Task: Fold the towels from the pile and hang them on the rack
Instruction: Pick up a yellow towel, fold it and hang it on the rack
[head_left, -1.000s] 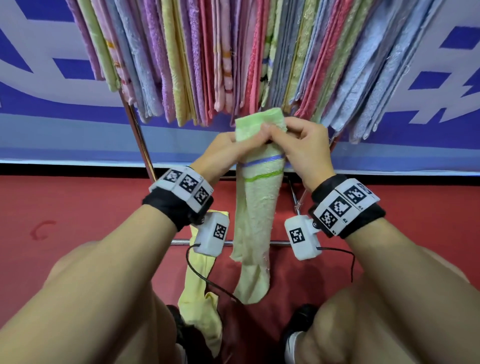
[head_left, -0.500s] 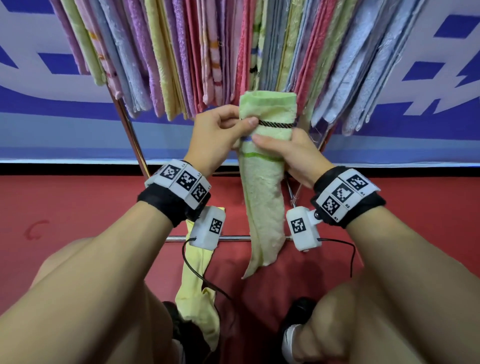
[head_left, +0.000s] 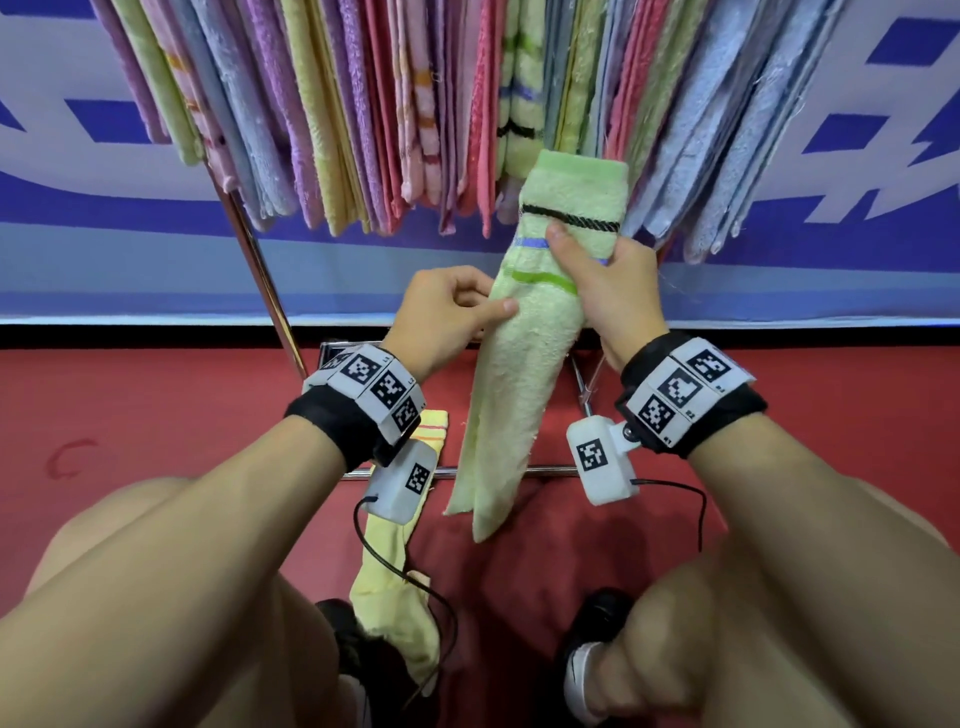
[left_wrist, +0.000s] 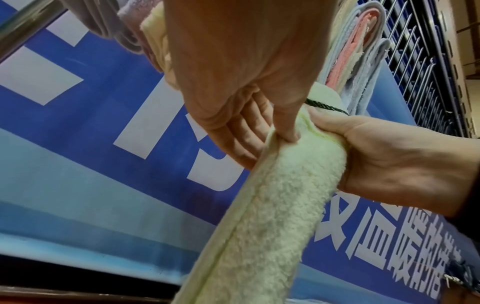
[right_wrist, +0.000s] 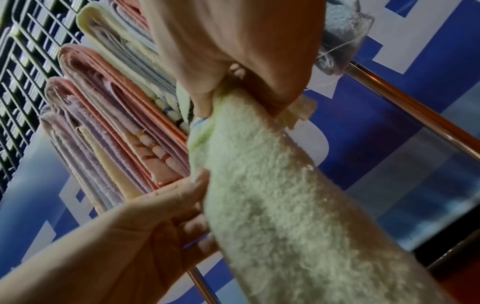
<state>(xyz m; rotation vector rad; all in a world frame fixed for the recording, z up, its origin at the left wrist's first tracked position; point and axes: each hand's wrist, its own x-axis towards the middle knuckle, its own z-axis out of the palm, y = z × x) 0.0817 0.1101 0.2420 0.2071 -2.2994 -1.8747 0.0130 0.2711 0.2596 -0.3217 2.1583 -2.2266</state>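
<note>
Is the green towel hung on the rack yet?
Not yet. The green towel, folded lengthwise, is held below the hanging towels: right hand grips it, left hand pinches its edge.

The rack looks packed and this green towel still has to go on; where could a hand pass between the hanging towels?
The rack is crowded: hanging towels press side by side, no clear gap. The green towel, gripped by the right hand and pinched by the left hand, points near the striped green-white towel. Bare room lies below, over the red floor.
</note>
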